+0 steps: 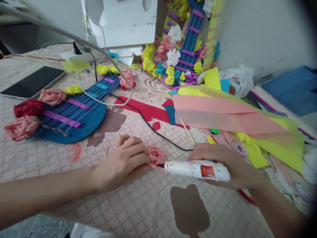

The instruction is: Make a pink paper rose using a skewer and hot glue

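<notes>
Left hand (126, 158) is pinching a pink paper flower (156, 155) against the quilted tablecloth (138, 211), fingers closed on its left side. Right hand (223, 165) is wrapping a white glue gun (198, 170), closed grip, nozzle pointing left and touching (or nearly, can't tell) the flower's lower right edge. Gun's long axis is running roughly horiz, left-right, so the flower is sitting btwn both hands, left one in contact, right one a gun-length off.

Black cord (148, 124) is trailing across the cloth just behind the flower, towards the right hand. Wooden stick (187, 130) is lying near the right hand's far side. Further out: blue paper guitar (81, 122) w/ flowers to the left, pink/yellow paper sheets (223, 115) to the right, second decorated guitar (190, 39) leaning at the back by a sewing machine (123, 19); phone (32, 82) far left. Nothing is blocking the nozzle-to-flower line.
</notes>
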### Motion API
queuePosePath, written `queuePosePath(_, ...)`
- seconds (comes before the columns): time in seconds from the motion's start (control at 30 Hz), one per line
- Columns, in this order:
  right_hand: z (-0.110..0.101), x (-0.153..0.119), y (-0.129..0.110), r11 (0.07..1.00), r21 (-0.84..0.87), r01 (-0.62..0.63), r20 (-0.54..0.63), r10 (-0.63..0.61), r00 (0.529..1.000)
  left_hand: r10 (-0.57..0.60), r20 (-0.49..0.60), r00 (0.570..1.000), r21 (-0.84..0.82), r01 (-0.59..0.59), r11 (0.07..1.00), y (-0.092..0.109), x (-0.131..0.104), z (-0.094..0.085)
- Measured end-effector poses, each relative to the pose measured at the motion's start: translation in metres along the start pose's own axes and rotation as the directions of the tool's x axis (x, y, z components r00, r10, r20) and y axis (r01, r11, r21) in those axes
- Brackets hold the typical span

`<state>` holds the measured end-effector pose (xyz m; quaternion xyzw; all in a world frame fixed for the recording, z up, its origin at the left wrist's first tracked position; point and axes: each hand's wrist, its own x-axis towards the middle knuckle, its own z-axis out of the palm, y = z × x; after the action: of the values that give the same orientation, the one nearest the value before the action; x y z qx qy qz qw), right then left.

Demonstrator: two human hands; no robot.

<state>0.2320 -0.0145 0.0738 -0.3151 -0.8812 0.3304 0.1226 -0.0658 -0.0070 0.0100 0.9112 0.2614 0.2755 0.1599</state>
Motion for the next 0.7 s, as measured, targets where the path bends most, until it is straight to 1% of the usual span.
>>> queuePosePath(0.07, -0.002, 0.0, 0.004, 0.999, 0.045, 0.009, -0.061, -0.006, 0.998, -0.033, 0.0, 0.999, -0.026, 0.033, 0.999, 0.0, 0.001, 0.0)
queuePosePath(0.1, -0.003, 0.0, 0.006, 0.998, 0.063, -0.017, -0.092, 0.023, 0.995, -0.045, 0.0, 0.999, -0.036, 0.045, 0.998, 0.0, 0.001, 0.001)
queuePosePath(0.17, -0.005, 0.004, 0.012, 0.988, 0.088, -0.128, -0.18, 0.142, 0.973, -0.061, -0.001, 0.998, -0.048, 0.061, 0.997, 0.001, 0.002, 0.001)
queuePosePath(0.2, -0.006, 0.007, 0.015, 0.975, 0.093, -0.2, -0.241, 0.217, 0.946, -0.069, -0.002, 0.998, -0.053, 0.069, 0.996, 0.002, 0.002, 0.001)
queuePosePath(0.23, -0.007, 0.012, 0.019, 0.957, 0.091, -0.276, -0.311, 0.29, 0.905, -0.077, -0.002, 0.997, -0.058, 0.077, 0.995, 0.003, 0.003, 0.002)
queuePosePath(0.27, -0.008, 0.019, 0.024, 0.935, 0.086, -0.345, -0.382, 0.351, 0.855, -0.085, -0.003, 0.996, -0.062, 0.084, 0.994, 0.003, 0.003, 0.002)
queuePosePath(0.33, -0.011, 0.036, 0.036, 0.89, 0.06, -0.451, -0.504, 0.417, 0.756, -0.096, -0.009, 0.995, -0.068, 0.095, 0.993, 0.005, 0.004, 0.002)
queuePosePath(0.37, -0.012, 0.046, 0.043, 0.883, 0.044, -0.467, -0.55, 0.411, 0.727, -0.103, -0.009, 0.995, -0.067, 0.102, 0.993, 0.006, 0.004, 0.002)
queuePosePath(0.43, -0.014, 0.069, 0.059, 0.899, 0.022, -0.438, -0.606, 0.36, 0.709, -0.113, -0.009, 0.994, -0.06, 0.112, 0.992, 0.007, 0.005, 0.002)
queuePosePath(0.53, -0.014, 0.102, 0.086, 0.912, -0.024, -0.41, -0.701, 0.277, 0.657, -0.112, 0.0, 0.994, -0.056, 0.112, 0.992, 0.008, 0.006, 0.002)
queuePosePath(0.63, -0.01, 0.125, 0.107, 0.917, -0.058, -0.396, -0.737, 0.228, 0.637, -0.111, -0.006, 0.994, -0.045, 0.111, 0.993, 0.008, 0.007, 0.003)
queuePosePath(0.7, -0.007, 0.131, 0.115, 0.92, -0.074, -0.386, -0.736, 0.21, 0.643, -0.119, -0.004, 0.993, -0.045, 0.119, 0.992, 0.008, 0.007, 0.003)
